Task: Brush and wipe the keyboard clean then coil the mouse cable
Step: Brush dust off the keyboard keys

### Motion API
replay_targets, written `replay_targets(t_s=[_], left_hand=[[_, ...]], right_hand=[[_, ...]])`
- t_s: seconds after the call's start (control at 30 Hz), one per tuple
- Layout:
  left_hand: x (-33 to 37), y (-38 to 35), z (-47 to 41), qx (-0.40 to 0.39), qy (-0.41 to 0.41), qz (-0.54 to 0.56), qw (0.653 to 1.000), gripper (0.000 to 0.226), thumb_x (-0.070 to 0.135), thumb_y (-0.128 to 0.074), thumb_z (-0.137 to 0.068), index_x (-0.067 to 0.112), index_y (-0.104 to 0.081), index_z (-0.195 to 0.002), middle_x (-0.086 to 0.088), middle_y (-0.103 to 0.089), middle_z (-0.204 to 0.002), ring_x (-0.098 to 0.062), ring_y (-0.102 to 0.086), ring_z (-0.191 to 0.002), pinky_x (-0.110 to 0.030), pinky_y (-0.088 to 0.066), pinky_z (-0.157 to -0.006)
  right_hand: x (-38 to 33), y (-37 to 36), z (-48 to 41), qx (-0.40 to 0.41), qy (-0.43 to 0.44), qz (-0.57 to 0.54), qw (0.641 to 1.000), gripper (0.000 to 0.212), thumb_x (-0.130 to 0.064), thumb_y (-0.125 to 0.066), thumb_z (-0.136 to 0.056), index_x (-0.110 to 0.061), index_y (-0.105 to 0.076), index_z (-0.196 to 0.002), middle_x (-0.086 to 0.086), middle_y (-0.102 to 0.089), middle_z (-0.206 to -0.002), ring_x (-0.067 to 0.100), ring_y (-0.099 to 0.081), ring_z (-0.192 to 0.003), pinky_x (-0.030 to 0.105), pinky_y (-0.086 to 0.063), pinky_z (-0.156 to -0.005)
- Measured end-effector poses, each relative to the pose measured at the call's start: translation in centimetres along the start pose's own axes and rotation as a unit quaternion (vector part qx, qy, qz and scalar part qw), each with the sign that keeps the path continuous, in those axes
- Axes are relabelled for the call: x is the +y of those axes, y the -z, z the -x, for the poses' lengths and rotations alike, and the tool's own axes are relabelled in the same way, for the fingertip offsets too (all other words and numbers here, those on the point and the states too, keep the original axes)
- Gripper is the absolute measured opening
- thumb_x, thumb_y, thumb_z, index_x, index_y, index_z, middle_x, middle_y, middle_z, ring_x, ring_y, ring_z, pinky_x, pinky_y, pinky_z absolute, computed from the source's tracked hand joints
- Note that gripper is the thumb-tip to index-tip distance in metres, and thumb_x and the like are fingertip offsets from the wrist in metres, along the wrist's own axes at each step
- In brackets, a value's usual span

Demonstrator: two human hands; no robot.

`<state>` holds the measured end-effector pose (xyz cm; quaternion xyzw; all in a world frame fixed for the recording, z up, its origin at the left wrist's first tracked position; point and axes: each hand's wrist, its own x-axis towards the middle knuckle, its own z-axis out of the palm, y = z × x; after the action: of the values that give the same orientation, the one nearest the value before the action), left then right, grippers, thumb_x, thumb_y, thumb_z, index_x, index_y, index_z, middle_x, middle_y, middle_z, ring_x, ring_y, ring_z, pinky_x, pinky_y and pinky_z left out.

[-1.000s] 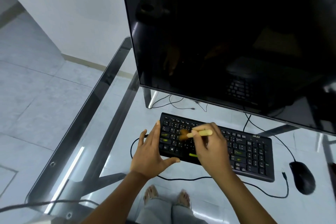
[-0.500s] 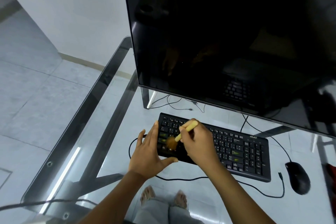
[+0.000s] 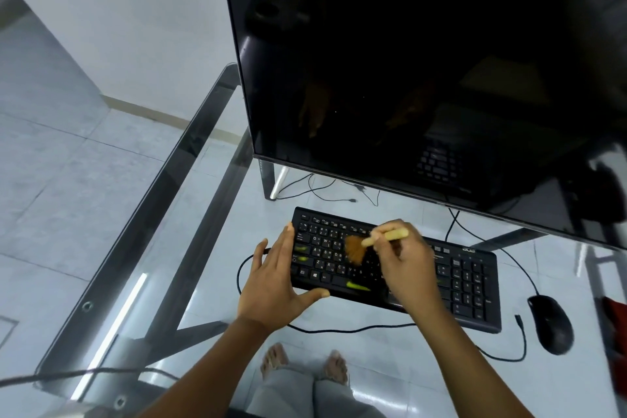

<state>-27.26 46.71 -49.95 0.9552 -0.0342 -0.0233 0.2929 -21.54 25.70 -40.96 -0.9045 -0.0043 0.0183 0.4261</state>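
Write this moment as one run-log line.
step: brushing | right hand: holds brush on keyboard | left hand: braces keyboard's left end | mouse: untouched

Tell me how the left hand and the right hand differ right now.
The left hand is flat, fingers straight, holding nothing; the right hand curls round the brush. The left hand rests against the keyboard at its left end; the right hand is over the middle keys, with the bristles down at them. Both are at the keyboard.
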Motion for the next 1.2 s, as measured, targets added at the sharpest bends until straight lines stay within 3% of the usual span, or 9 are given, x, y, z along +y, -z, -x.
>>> replay_targets(t_s=[0.17, 0.3, 0.4, 0.53, 0.67, 0.8, 0.9, 1.03, 1.2], left_hand=[[-0.1, 0.0, 0.0, -0.006, 0.005, -0.003, 1.0, 0.119, 0.087, -0.049, -0.071, 0.014, -0.003, -0.154, 0.001, -0.017, -0.161, -0.011, -0.023, -0.146, -0.045, -0.01, -0.121], [0.0, 0.0, -0.1, -0.001, 0.005, 0.006, 1.0, 0.118, 0.086, -0.05, -0.072, 0.017, 0.0, -0.154, 0.003, -0.017, -0.161, -0.009, -0.023, -0.145, -0.045, -0.01, -0.121], [0.0, 0.0, 0.0, 0.0, 0.008, 0.007, 1.0, 0.119, 0.085, -0.052, -0.071, 0.019, 0.002, -0.153, 0.003, -0.023, -0.159, -0.009, -0.027, -0.144, -0.043, -0.008, -0.122], [0.1, 0.0, 0.0, 0.009, 0.005, 0.016, 1.0, 0.12, 0.084, -0.054, -0.071, 0.024, 0.009, -0.152, 0.004, -0.024, -0.159, -0.008, -0.028, -0.143, -0.04, -0.006, -0.122], [0.0, 0.1, 0.1, 0.007, 0.013, 0.009, 1.0, 0.12, 0.086, -0.051, -0.071, 0.02, 0.006, -0.153, 0.004, -0.031, -0.156, -0.009, -0.03, -0.142, -0.038, -0.003, -0.122], [0.1, 0.0, 0.1, 0.018, 0.004, 0.015, 1.0, 0.121, 0.085, -0.052, -0.071, 0.021, 0.009, -0.153, 0.003, -0.027, -0.158, -0.009, -0.03, -0.142, -0.041, -0.006, -0.122], [0.1, 0.2, 0.2, 0.015, 0.004, 0.011, 1.0, 0.121, 0.085, -0.052, -0.071, 0.019, 0.008, -0.153, 0.003, -0.027, -0.158, -0.009, -0.032, -0.142, -0.041, -0.007, -0.122], [0.1, 0.1, 0.3, 0.016, 0.004, 0.019, 1.0, 0.121, 0.083, -0.055, -0.071, 0.022, 0.01, -0.152, 0.002, -0.026, -0.158, -0.011, -0.033, -0.141, -0.042, -0.009, -0.122], [0.0, 0.1, 0.2, 0.005, 0.013, 0.024, 1.0, 0.12, 0.084, -0.053, -0.071, 0.02, 0.006, -0.153, 0.003, -0.024, -0.159, -0.011, -0.031, -0.142, -0.041, -0.008, -0.122]], right_hand=[[-1.0, -1.1, -0.6, -0.129, -0.046, -0.04, 0.99, 0.012, -0.019, -0.06, -0.096, -0.026, -0.063, -0.086, -0.003, -0.073, -0.079, 0.016, -0.07, -0.072, 0.039, -0.06, -0.072], [-2.3, -1.3, -3.3, 0.03, -0.037, -0.07, 0.996, 0.017, -0.018, -0.057, -0.097, -0.032, -0.059, -0.086, 0.0, -0.071, -0.089, 0.015, -0.071, -0.08, 0.031, -0.058, -0.074], [-4.2, -3.4, -3.8, -0.117, -0.06, -0.074, 0.989, 0.009, -0.022, -0.056, -0.098, -0.019, -0.063, -0.093, 0.0, -0.073, -0.086, 0.008, -0.071, -0.076, 0.021, -0.056, -0.075], [-5.1, -4.0, -4.6, -0.024, -0.012, -0.07, 0.997, 0.013, -0.012, -0.055, -0.097, -0.013, -0.062, -0.087, -0.006, -0.065, -0.087, -0.008, -0.062, -0.075, 0.005, -0.044, -0.067], [-4.9, -4.6, -3.8, -0.156, -0.014, -0.031, 0.987, 0.01, -0.019, -0.057, -0.097, -0.016, -0.063, -0.09, -0.005, -0.071, -0.08, 0.006, -0.068, -0.07, 0.014, -0.051, -0.062], [-4.5, -4.1, -3.8, -0.018, 0.023, -0.026, 0.999, 0.015, -0.015, -0.058, -0.096, -0.023, -0.061, -0.083, -0.008, -0.068, -0.089, -0.004, -0.062, -0.079, 0.005, -0.046, -0.071], [-4.7, -4.3, -3.1, -0.131, 0.012, -0.027, 0.991, 0.01, -0.017, -0.058, -0.096, -0.019, -0.064, -0.089, -0.003, -0.075, -0.087, 0.01, -0.069, -0.078, 0.021, -0.056, -0.072], [-3.5, -3.0, -3.2, 0.0, 0.0, -0.042, 0.999, 0.022, -0.01, -0.058, -0.095, -0.027, -0.063, -0.082, -0.009, -0.069, -0.087, 0.004, -0.065, -0.083, 0.025, -0.054, -0.074], [-1.7, -1.2, -1.5, -0.041, -0.048, -0.034, 0.997, 0.011, -0.013, -0.059, -0.095, -0.02, -0.066, -0.089, -0.004, -0.071, -0.087, 0.019, -0.068, -0.079, 0.033, -0.056, -0.071]])
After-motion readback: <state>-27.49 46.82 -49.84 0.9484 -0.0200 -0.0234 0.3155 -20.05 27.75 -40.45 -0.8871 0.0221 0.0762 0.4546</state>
